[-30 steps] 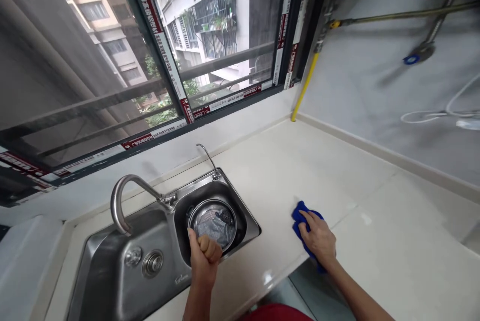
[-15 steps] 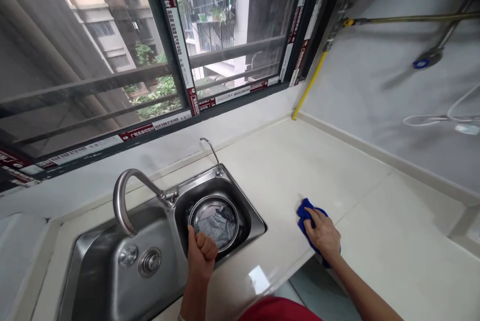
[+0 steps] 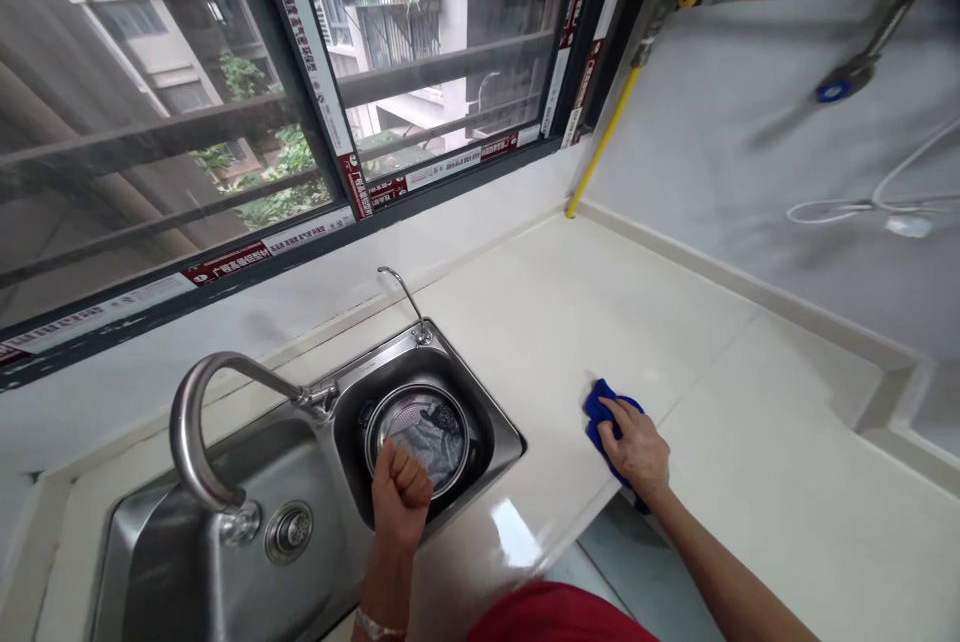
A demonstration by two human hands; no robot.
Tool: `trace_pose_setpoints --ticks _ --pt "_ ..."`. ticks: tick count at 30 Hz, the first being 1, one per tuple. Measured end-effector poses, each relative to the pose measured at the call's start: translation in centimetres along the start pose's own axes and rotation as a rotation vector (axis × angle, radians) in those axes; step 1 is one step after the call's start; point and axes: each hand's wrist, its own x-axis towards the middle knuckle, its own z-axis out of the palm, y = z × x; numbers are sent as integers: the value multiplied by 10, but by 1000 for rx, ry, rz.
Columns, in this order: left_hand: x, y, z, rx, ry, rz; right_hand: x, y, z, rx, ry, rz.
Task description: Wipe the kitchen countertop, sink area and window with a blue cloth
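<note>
- Double sink (image 3: 341, 482) set into a pale countertop (image 3: 540, 312); wiping looks unfinished, though which parts are done cannot be told.
- Left hand (image 3: 403, 492): clenched in a fist, nothing visible in it, before a round pan (image 3: 409, 413).
- Right hand (image 3: 637, 444): fingers partly spread, grasping a blue cloth (image 3: 601, 410) against the countertop near its front edge.

Solid blue is shown by the crumpled cloth (image 3: 597, 412) at the front edge of the plain cream, smooth table (image 3: 562, 307); silver-grey, by the double-basin metal sink (image 3: 259, 462); bright yellow, by the thin pipe (image 3: 603, 146) at the far corner.
</note>
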Motion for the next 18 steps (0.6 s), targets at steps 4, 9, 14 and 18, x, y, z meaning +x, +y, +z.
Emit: trace_pose_setpoints --ticks 4,9,14,18 --pt "-3 -7 -1 78 -105 12 1 -1 -1 4 5 3" --pt "-5 -15 1 200 -147 84 2 0 0 34 -5 15" --pt "-11 -24 12 285 -39 59 3 -2 -2 82 -3 25" --pt "-19 -31 20 254 67 66 4 -3 -4 88 -3 24"
